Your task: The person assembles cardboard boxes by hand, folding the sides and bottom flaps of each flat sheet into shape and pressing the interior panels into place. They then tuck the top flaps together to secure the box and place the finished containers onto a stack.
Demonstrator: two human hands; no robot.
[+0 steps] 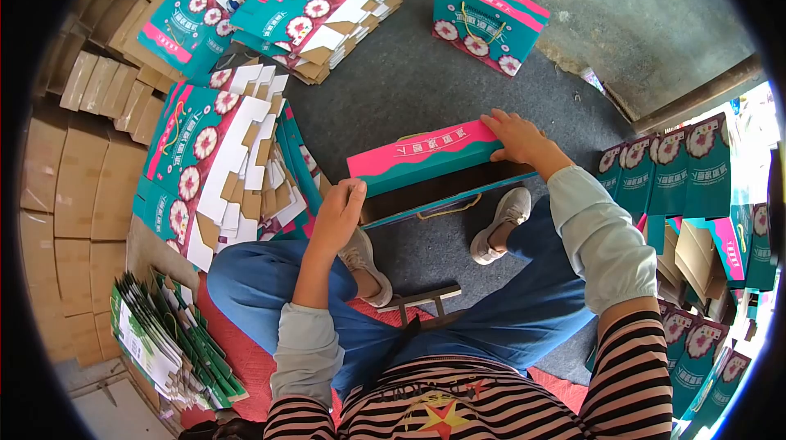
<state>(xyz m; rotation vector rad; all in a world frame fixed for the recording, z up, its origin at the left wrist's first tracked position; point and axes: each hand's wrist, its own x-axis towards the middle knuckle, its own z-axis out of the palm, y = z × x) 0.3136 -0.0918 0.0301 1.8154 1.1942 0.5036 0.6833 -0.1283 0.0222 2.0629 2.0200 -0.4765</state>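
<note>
Between my hands is a teal and pink cardboard gift box [426, 163] with its long top side open toward me and a dark inside. A pink flap with white lettering stands along its far edge, and a yellow cord handle hangs on the near side. My left hand [337, 212] grips the left end, thumb on the pink corner. My right hand [517, 141] is closed over the right end, fingers on the upper edge. The box hangs above the floor, in front of my shoes [501, 223].
Flat printed box blanks [196, 166] lie stacked at left, more blanks [315, 10] behind. A finished box [488, 21] stands near the wall. Brown cartons [70, 194] line the left side. Folded green bags [168, 338] sit lower left. Assembled boxes [667, 162] are piled at right.
</note>
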